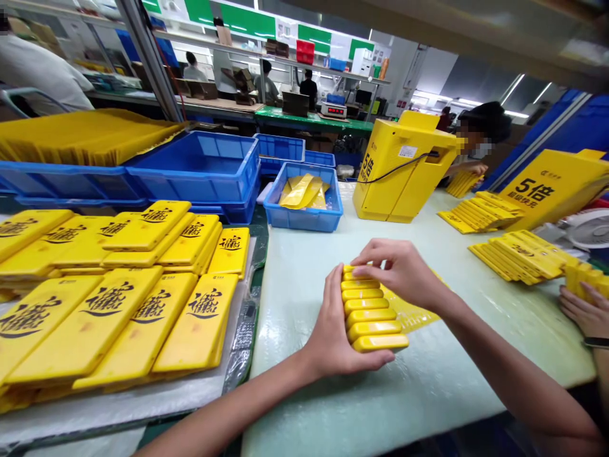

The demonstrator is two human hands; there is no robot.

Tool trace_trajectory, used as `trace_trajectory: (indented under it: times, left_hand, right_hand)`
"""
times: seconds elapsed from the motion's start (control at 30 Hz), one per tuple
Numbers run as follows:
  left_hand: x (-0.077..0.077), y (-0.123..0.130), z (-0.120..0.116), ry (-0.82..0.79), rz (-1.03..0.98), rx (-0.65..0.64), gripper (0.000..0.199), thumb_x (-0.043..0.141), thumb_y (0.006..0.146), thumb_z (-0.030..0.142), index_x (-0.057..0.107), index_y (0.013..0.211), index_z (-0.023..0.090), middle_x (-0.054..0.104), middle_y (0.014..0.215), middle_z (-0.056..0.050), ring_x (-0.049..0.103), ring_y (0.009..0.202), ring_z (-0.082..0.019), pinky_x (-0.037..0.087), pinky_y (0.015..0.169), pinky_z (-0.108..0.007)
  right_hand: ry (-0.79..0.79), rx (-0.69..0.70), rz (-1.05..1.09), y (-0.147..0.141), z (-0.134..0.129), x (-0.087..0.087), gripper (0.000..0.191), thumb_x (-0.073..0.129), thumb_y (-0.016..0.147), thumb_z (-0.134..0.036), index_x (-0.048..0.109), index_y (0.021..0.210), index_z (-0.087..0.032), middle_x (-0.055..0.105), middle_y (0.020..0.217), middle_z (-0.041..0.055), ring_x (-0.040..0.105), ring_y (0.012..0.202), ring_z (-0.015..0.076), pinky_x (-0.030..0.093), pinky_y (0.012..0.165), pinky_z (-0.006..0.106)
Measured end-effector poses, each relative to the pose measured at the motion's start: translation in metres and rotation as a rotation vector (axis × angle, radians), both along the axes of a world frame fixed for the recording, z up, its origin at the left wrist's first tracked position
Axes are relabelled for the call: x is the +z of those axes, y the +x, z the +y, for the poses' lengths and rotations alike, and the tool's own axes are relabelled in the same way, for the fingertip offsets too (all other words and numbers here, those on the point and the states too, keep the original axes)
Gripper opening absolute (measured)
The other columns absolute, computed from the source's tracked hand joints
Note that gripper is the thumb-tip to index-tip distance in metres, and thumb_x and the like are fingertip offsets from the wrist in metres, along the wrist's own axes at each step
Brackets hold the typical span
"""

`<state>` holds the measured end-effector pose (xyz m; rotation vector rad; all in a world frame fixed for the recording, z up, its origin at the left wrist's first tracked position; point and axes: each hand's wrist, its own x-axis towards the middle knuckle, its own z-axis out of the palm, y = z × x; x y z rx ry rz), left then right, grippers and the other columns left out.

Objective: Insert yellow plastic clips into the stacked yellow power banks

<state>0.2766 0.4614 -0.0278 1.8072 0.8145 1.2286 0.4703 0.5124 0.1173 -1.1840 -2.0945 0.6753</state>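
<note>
Steadying a row of yellow cases (373, 315) in a wide grip

The row sits on or just above the near part of the pale desk (309, 412); contact beneath it cannot be made out. The left hand (328, 336) is spread in a broad curve, fingers along one side and thumb across the near end, holding several cases together. The right hand (404, 270) is partly curled, its fingertips at the far end; whether they pinch a case, I cannot tell.

The likeliest trouble is slipping: the cases look smooth and glossy, so uneven pressure could fan the row or pop a middle one loose. A push at the far end might skew it.

The desk has a shiny covering, with a flat yellow sheet (421, 311) beside the row. Heaped cases (114, 304) crowd the left, beyond them blue bins (190, 165). A big yellow box (394, 184) stands at the back. On the right a co-worker's hand (583, 311) touches other cases. Behind, people work under bright lights.
</note>
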Motion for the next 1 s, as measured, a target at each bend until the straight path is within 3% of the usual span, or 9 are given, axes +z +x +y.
trace_trajectory:
  times: [0.2,0.27,0.37,0.47,0.57,0.67,0.8,0.87,1.0]
  left_hand:
    - [0.004,-0.001,-0.002,-0.016,0.035,-0.002,0.163,0.105,0.063,0.071,0.006,0.184,0.022,0.021,0.184,-0.029,0.025,0.175,-0.058,0.026,0.143,-0.079]
    - [0.005,-0.001,-0.002,-0.022,0.025,-0.002,0.163,0.104,0.064,0.074,0.006,0.183,0.02,0.022,0.183,-0.03,0.028,0.174,-0.058,0.025,0.143,-0.08]
    - [0.005,-0.001,-0.001,-0.011,0.005,-0.007,0.163,0.105,0.064,0.073,0.007,0.183,0.021,0.026,0.181,-0.029,0.031,0.173,-0.056,0.023,0.143,-0.08]
    - [0.004,-0.001,-0.001,-0.008,0.016,0.003,0.164,0.106,0.062,0.07,0.007,0.183,0.023,0.024,0.182,-0.028,0.029,0.173,-0.058,0.024,0.143,-0.081]
    - [0.005,-0.001,-0.002,-0.016,0.039,0.004,0.161,0.104,0.065,0.071,0.005,0.183,0.023,0.02,0.184,-0.029,0.024,0.175,-0.059,0.025,0.143,-0.081]
    - [0.006,-0.001,-0.002,-0.009,0.034,-0.01,0.161,0.102,0.067,0.075,0.004,0.182,0.021,0.02,0.183,-0.03,0.025,0.175,-0.059,0.026,0.142,-0.081]
    - [0.005,-0.001,-0.001,-0.001,0.01,-0.007,0.162,0.104,0.065,0.074,0.005,0.183,0.023,0.023,0.182,-0.029,0.026,0.174,-0.058,0.023,0.143,-0.081]
    - [0.004,-0.001,-0.001,0.001,0.003,-0.008,0.162,0.105,0.064,0.072,0.006,0.183,0.024,0.023,0.183,-0.028,0.026,0.174,-0.058,0.023,0.143,-0.08]
    - [0.005,0.0,-0.001,0.024,-0.009,-0.011,0.155,0.103,0.068,0.072,0.008,0.182,0.024,0.024,0.182,-0.027,0.029,0.173,-0.056,0.028,0.143,-0.079]
  right_hand:
    - [0.042,-0.022,-0.283,-0.01,-0.006,-0.011,0.017,0.07,0.103,-0.02,0.08,0.092,-0.013,0.076,0.096,0.0058,0.064,0.085,0.0116,0.043,0.081,0.025]
    - [0.128,-0.158,-0.342,0.003,-0.008,-0.01,0.015,0.068,0.1,-0.016,0.076,0.088,-0.012,0.074,0.095,0.0068,0.061,0.083,0.0127,0.039,0.079,0.027]
    - [0.272,-0.409,-0.172,0.018,-0.011,-0.006,0.019,0.069,0.1,-0.021,0.075,0.084,-0.013,0.073,0.091,0.007,0.058,0.078,0.0122,0.04,0.075,0.027]
    - [0.16,-0.234,0.005,0.015,-0.016,-0.004,0.023,0.075,0.101,-0.035,0.083,0.091,-0.016,0.076,0.095,0.0056,0.062,0.076,0.0107,0.045,0.071,0.025]
    - [-0.031,-0.017,-0.039,0.004,-0.02,-0.007,0.016,0.078,0.099,-0.031,0.088,0.097,-0.019,0.078,0.097,0.0036,0.064,0.076,0.009,0.046,0.072,0.023]
    - [-0.004,-0.089,-0.186,0.007,-0.019,-0.01,0.014,0.072,0.099,-0.02,0.083,0.091,-0.016,0.077,0.094,0.0039,0.064,0.081,0.0104,0.044,0.078,0.024]
    - [0.237,-0.315,-0.201,0.02,-0.011,-0.006,0.015,0.07,0.099,-0.016,0.076,0.085,-0.013,0.074,0.09,0.0055,0.061,0.079,0.012,0.041,0.077,0.026]
    - [0.262,-0.271,-0.094,0.017,-0.007,-0.002,0.015,0.072,0.101,-0.019,0.079,0.088,-0.014,0.074,0.091,0.0048,0.061,0.077,0.0108,0.043,0.075,0.024]
    - [0.036,-0.031,-0.072,-0.012,-0.006,0.0,0.011,0.077,0.101,-0.019,0.086,0.094,-0.017,0.076,0.096,0.0021,0.062,0.075,0.0076,0.046,0.075,0.022]
